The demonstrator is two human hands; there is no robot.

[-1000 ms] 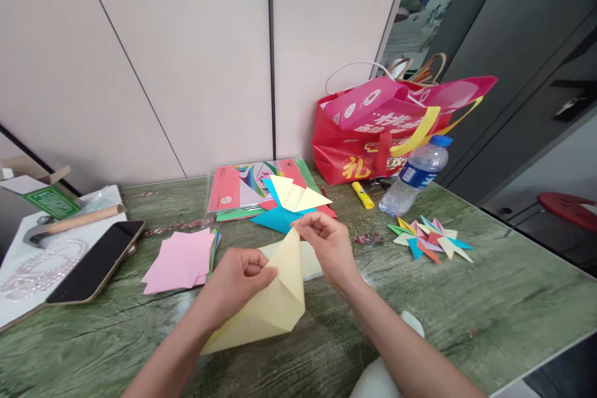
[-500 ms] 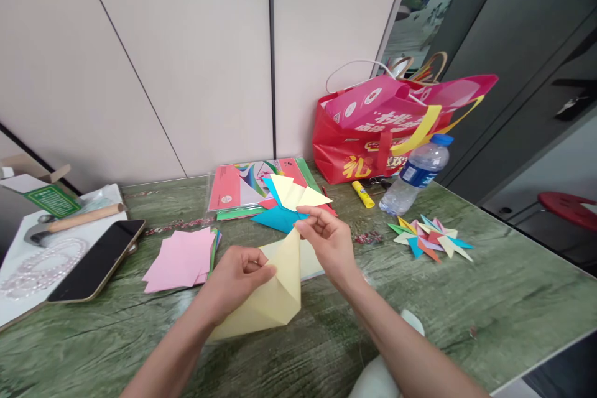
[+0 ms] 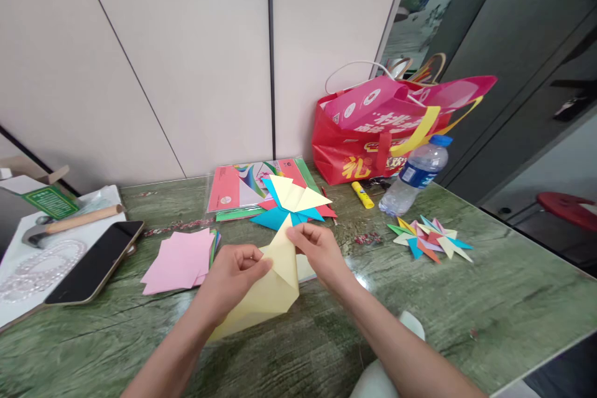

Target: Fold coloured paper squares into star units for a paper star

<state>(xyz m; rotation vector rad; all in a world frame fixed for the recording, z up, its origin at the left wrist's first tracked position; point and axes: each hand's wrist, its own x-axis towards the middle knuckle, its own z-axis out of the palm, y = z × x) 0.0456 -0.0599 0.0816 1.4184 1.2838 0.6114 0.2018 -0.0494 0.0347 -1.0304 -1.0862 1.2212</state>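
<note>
A pale yellow sheet of paper (image 3: 270,292), partly folded to a point at its top, is held between both hands above the table. My left hand (image 3: 237,280) pinches it near the middle, thumb on top. At the upper right edge of the fold, my right hand (image 3: 319,252) pinches the paper between thumb and fingers. Just beyond the point lie folded paper pieces (image 3: 298,196) in cream, blue and red. Another pale sheet (image 3: 305,268) shows partly behind the held one. To the left rests a stack of pink paper squares (image 3: 180,261).
A colourful folded-paper star (image 3: 433,237) lies at the right, near a water bottle (image 3: 415,174) and a yellow glue stick (image 3: 362,194). A red bag (image 3: 359,143) stands behind. Packaged paper (image 3: 237,186) leans at the back. A phone (image 3: 96,261) and a hammer (image 3: 72,224) lie left.
My right hand has shifted left and slightly down, carrying the paper's upper corner over toward the left hand. The folded point is now narrower. My left hand stays almost in place.
</note>
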